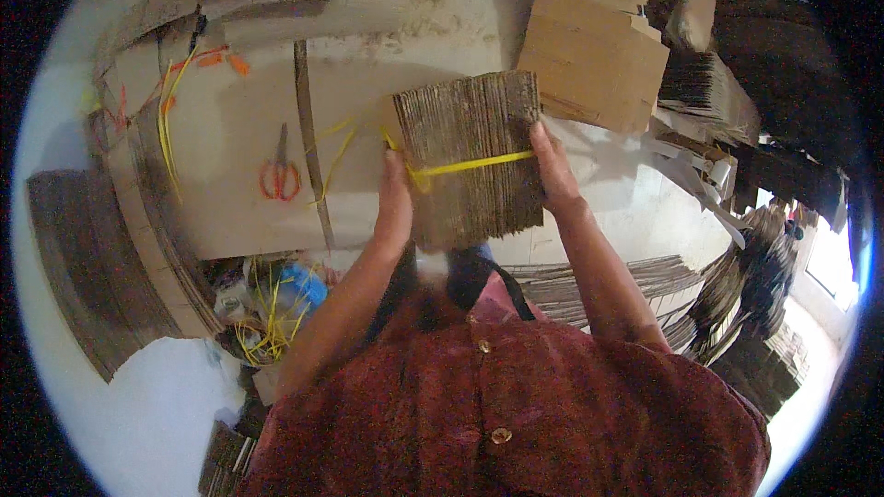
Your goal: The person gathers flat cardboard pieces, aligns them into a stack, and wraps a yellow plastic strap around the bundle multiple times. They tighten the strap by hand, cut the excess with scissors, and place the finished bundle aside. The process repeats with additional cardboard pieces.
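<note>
Between my two hands is a thick bundle of cardboard sheets [474, 129], its corrugated edges facing up. A yellow strap [474, 164] runs across the bundle, with a loose end at its left side. My left hand [396, 202] presses on the left side of the bundle, and my right hand [554, 170] grips the opposite side. Both hands' fingers go partly out of sight round the stack. Left of the bundle, a pair of scissors with red handles [280, 179] lies on a cardboard-covered surface [239, 129].
Yellow straps [166, 129] and orange pieces [239, 65] lie at the far left. A brown cardboard stack [594, 55] stands at the back right. Yellow strap scraps [272, 327] and a blue item [304, 287] are below the surface's near edge. More cardboard stacks [92, 258] surround the workspace.
</note>
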Demonstrator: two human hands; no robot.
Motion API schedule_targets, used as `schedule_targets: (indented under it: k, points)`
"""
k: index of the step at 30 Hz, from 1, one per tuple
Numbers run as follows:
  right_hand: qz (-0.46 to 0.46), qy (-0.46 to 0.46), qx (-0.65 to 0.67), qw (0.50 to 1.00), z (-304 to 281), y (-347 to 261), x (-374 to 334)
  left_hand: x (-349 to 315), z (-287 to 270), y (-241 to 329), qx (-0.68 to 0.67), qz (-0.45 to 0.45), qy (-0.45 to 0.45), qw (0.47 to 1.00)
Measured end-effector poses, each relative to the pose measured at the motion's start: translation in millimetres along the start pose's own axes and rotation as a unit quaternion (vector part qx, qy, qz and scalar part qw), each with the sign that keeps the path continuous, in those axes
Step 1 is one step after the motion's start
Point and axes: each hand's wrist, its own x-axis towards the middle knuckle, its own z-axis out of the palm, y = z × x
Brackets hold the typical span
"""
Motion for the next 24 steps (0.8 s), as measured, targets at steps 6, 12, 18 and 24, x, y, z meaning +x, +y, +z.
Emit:
schedule_targets:
  k: [6, 12, 18, 24]
  points:
    - [-0.008, 0.015, -0.053, 0.998, -9, 47, 10, -1, -27, -25, 0.044, 0.005, 0.029, 0.999]
    - [0.200, 0.037, 0.050, 0.978, -65, 60, 49, 5, -9, 49, -0.046, -0.080, 0.012, 0.996]
    - [0.070, -0.028, 0.204, 0.976, -11, 13, 44, 17, 14, 64, -0.069, 0.019, -0.038, 0.997]
    - [0.063, -0.012, 0.323, 0.944, -10, -4, -3, 0, 22, 88, -0.001, 0.246, -0.078, 0.966]
